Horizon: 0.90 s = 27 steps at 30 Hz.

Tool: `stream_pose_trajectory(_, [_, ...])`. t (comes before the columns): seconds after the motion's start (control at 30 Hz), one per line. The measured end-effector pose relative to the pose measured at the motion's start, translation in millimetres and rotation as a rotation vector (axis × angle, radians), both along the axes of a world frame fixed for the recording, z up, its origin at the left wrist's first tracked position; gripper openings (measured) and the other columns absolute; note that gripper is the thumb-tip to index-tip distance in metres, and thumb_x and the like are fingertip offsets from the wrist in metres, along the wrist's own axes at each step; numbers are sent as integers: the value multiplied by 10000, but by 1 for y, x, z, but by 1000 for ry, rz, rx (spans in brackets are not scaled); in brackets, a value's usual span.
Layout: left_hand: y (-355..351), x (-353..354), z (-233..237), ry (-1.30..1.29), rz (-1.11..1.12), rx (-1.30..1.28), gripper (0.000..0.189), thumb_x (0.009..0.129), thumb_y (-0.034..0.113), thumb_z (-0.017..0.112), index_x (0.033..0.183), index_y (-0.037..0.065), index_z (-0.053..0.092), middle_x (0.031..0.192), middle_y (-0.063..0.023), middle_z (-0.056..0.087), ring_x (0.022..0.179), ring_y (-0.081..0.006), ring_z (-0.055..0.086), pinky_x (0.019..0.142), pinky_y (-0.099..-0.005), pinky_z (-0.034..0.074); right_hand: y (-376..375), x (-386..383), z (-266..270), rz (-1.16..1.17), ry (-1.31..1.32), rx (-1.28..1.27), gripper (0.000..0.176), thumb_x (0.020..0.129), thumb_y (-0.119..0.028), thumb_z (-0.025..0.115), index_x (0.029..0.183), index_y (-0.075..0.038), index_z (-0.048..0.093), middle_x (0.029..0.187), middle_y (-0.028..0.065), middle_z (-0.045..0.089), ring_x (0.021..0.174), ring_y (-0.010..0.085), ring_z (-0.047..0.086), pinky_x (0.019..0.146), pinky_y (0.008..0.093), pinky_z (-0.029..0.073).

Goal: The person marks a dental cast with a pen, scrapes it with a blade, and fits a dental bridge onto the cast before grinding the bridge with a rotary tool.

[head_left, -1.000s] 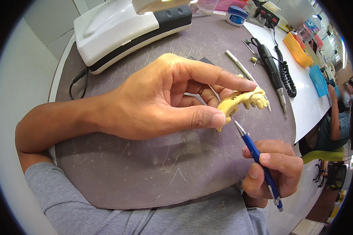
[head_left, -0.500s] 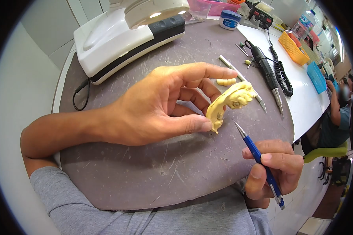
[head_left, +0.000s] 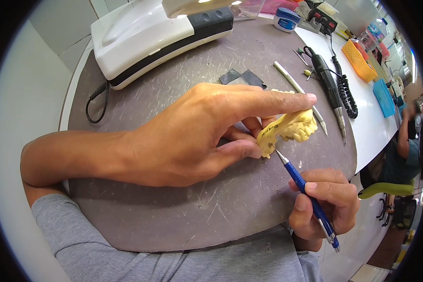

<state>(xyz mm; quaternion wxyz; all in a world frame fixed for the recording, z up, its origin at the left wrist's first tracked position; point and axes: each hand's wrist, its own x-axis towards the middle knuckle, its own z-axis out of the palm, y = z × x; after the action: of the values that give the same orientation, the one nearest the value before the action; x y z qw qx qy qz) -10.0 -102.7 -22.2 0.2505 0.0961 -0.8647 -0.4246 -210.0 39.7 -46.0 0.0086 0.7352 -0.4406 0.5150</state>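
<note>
My left hand grips a yellow dental cast, with the thumb at its lower end and the index finger laid over its top. Dark marks show on the cast's surface. Between the fingers of my right hand is a blue mechanical pencil, held like a pen. The pencil's tip meets or nearly meets the lower part of the cast; contact is hard to tell. Just past my left index finger peeks a small yellow row of teeth, mostly hidden. A slim pale craft knife lies beyond the fingertips.
A white lamp unit stands at the back left of the brown board. Dark squares lie behind my left hand. At right are a black rotary handpiece, an orange basket, a blue basket and another person.
My left hand has shifted right and turned, tilting the cast and uncovering the dark squares. The pencil tip has come up to the cast. The whole view has shifted slightly.
</note>
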Motion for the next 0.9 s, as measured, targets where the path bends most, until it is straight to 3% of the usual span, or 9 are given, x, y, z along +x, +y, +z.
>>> stream_pose_trajectory(0.07, [-2,-1,-2,29,-18,-66,768,798,-112,669,1493,120,438,1504,-95,477,935,-144,625,856,-275,601,0,1,-3,-22,-30,-12,198,894,-150,690,946,-14,556,735,149,671,625,146,649,590,213,519])
stream_pose_trajectory(0.47, [0,0,1,-11,-22,10,793,795,-132,664,1506,127,427,1410,-88,548,924,-136,608,848,-271,591,1,0,-1,-24,-17,-8,201,890,-151,694,949,-18,555,736,152,670,618,145,647,586,215,519])
stream_pose_trajectory(0.83, [0,-1,1,-3,-34,31,788,808,-137,648,1511,133,417,1430,-90,517,933,-136,607,864,-279,601,-2,-3,1,-8,24,-12,193,883,-140,683,954,-11,558,729,157,675,627,152,660,599,215,527])
stream_pose_trajectory(0.9, [0,-1,1,-15,-38,50,790,806,-139,647,1511,132,416,1443,-91,508,938,-138,609,864,-282,602,-5,-3,1,14,-12,-82,290,682,25,764,923,-7,608,695,161,681,547,164,666,491,248,532])
